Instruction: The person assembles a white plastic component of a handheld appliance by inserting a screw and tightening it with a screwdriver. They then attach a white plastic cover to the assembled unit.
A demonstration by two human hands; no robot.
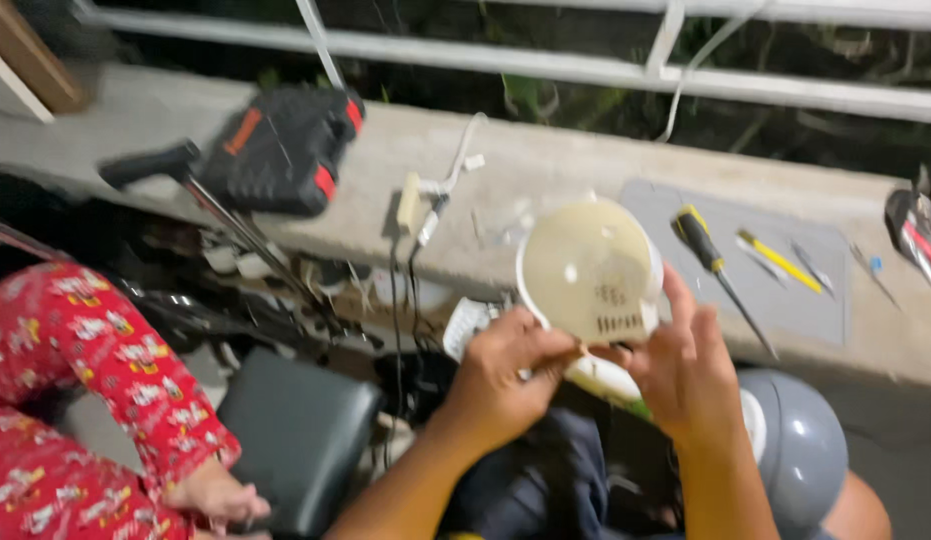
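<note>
Cream round casing [588, 268] noted; screwdriver [707, 252] handle black-yellow; tool case [280, 148] black with red-orange; sleeve [95, 350] red, white-patterned.

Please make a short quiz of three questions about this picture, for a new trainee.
1. True or false: both hands hold the round cream plastic part.
2. What lies on the grey mat? A) screwdrivers B) spoons C) keys
3. Fill in: the black and red tool case rests on the concrete ____.

Key: 1 true, left hand and right hand; 2 A, like the black and yellow screwdriver; 3 ledge.
</note>
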